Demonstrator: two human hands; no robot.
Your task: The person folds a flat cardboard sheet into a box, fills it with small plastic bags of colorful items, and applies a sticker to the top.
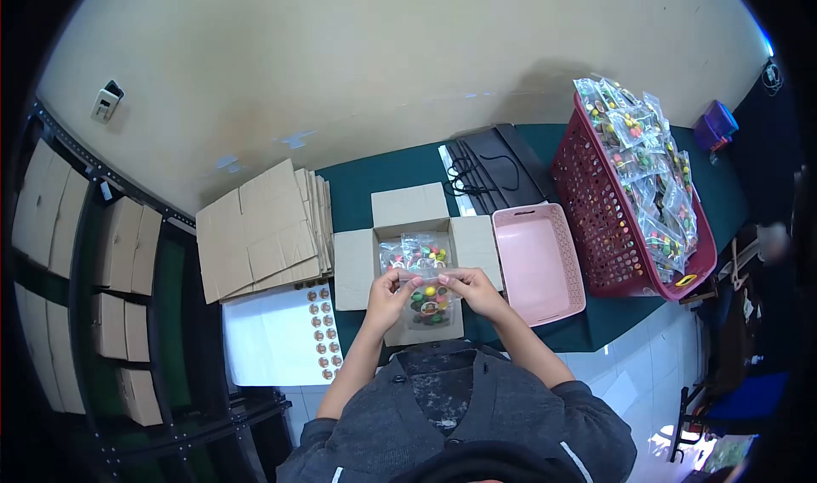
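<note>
My left hand and my right hand pinch the top edge of a clear plastic bag between them. Colourful round pieces and a round sticker show inside the bag, which hangs over the near part of an open cardboard box. Further back in the box lie other clear bags with coloured pieces. The box's flaps are spread outward on the left, right and far sides.
Flattened cardboard boxes and a sheet of round stickers are at the left. To the right are an empty pink tray and a tall red basket of filled bags. A black item with cables lies behind.
</note>
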